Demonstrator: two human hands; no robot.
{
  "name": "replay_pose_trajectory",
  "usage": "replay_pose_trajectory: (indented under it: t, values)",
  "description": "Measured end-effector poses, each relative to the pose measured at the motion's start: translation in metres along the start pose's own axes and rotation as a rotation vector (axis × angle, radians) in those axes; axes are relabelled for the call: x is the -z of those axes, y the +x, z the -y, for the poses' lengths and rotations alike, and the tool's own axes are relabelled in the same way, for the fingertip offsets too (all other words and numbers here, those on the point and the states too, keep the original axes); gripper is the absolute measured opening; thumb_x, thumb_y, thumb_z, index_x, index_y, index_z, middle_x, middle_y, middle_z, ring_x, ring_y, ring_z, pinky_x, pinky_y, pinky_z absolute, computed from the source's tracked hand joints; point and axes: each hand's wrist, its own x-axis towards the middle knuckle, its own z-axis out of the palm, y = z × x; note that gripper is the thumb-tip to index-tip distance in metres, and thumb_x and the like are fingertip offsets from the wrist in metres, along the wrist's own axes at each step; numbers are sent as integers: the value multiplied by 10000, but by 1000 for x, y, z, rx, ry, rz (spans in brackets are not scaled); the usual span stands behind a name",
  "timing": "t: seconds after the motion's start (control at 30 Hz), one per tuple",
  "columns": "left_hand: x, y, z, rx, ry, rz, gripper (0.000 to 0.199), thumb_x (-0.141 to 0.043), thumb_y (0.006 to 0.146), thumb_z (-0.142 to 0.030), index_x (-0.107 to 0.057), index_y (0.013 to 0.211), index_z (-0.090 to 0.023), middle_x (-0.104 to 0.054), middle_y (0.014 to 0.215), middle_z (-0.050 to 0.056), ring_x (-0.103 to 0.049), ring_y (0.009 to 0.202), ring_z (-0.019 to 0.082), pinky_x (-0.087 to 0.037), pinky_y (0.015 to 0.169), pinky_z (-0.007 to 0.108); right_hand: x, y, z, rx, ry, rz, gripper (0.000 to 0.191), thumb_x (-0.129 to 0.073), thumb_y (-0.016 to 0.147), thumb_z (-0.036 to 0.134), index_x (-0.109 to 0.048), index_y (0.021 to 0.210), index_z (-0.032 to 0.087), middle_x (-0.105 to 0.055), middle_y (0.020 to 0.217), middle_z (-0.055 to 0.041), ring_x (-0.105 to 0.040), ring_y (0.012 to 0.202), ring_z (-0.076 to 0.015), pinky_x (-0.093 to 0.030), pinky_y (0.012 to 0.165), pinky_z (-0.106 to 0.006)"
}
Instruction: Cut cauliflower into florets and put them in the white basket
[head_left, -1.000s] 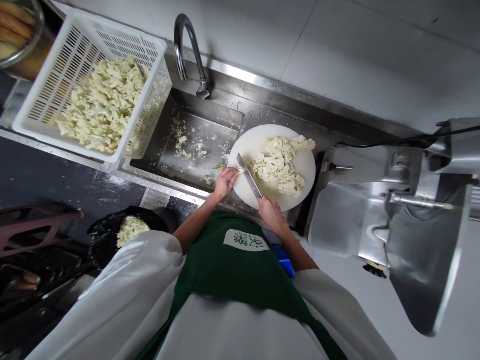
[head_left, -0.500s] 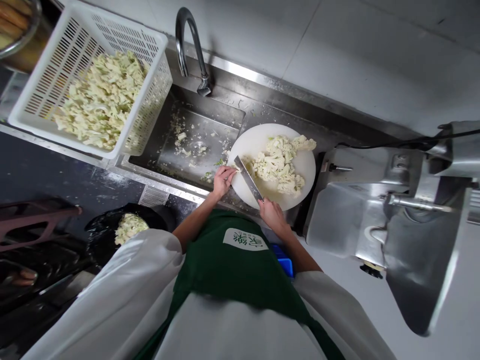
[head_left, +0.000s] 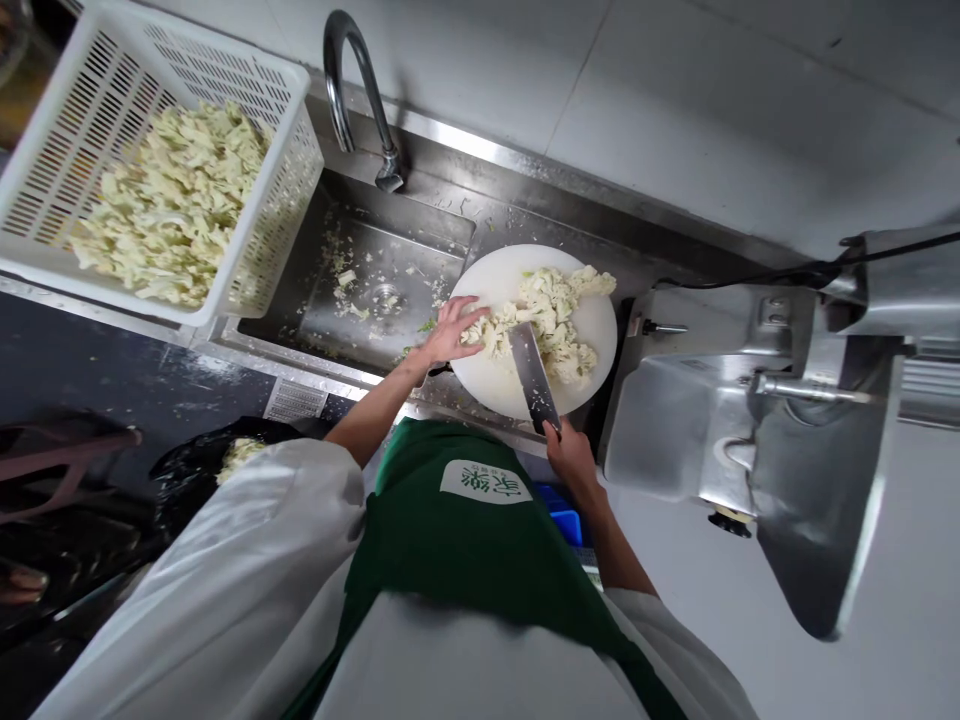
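Cut cauliflower lies in a heap on a round white cutting board beside the sink. My right hand is closed round the handle of a broad knife, whose blade lies against the near left side of the heap. At the board's left edge is my left hand, fingers spread and touching the leftmost florets, with nothing gripped in it.
A white basket of cauliflower pieces stands over the sink's left part. Behind the sink rises a curved tap. A metal machine stands close right of the board. A black bag is at lower left.
The knife has moved right, from the board's left part to the heap. My left hand has opened and reached over the board's left edge. The whole view has shifted slightly.
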Motion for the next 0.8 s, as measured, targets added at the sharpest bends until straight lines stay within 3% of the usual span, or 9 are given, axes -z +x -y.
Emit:
replay_pose_trajectory:
  t: [0.1, 0.17, 0.3, 0.53, 0.63, 0.8]
  values:
    - [8, 22, 4, -171, -37, 207, 619, -653, 883, -476, -547, 1455, -262, -497, 1518, 125, -346, 1456, 384, -285, 1195, 575, -8, -7, -10, -56, 104, -51, 347, -393, 1055, 367, -653, 1091, 140, -746, 889, -119, -655, 775, -217, -339, 692, -278]
    - [6, 24, 2, -184, -52, 222, 519, -609, 917, -451, -595, 1391, -241, -590, 1414, 116, -425, 1392, 347, -312, 1189, 542, -12, -9, -9, -83, 139, -72, 359, -392, 1052, 389, -657, 1061, 147, -738, 860, -114, -641, 748, -215, -330, 674, -279]
    - [-7, 3, -13, -70, -23, 96, 432, -540, 979, -438, -626, 1344, -224, -646, 1271, 115, -507, 1236, 305, -363, 1143, 507, -18, -10, -1, -101, 168, -101, 332, -420, 1046, 388, -655, 1036, 153, -729, 844, -115, -634, 729, -214, -329, 658, -281]
    - [-23, -14, -32, 119, 48, -52, 343, -526, 996, -398, -702, 1199, -185, -580, 1226, 157, -491, 1224, 325, -352, 1108, 509, -22, -11, 7, -37, 144, -131, 304, -409, 1061, 346, -645, 1020, 158, -726, 837, -118, -656, 749, -236, -353, 674, -300]
    - [-26, -21, -37, 165, 46, -86, 309, -553, 983, -395, -711, 1153, -191, -585, 1195, 147, -501, 1210, 324, -352, 1099, 506, -21, -14, 10, -54, 76, -107, 324, -392, 1075, 351, -637, 1057, 142, -736, 845, -124, -668, 745, -233, -347, 667, -300]
    - [-38, -50, -57, 327, 73, -288, 299, -590, 950, -414, -705, 1100, -182, -590, 1147, 158, -516, 1170, 350, -387, 1040, 536, -17, -19, 26, -67, -65, -19, 363, -319, 1097, 346, -614, 1116, 136, -743, 839, -115, -691, 747, -224, -353, 668, -294]
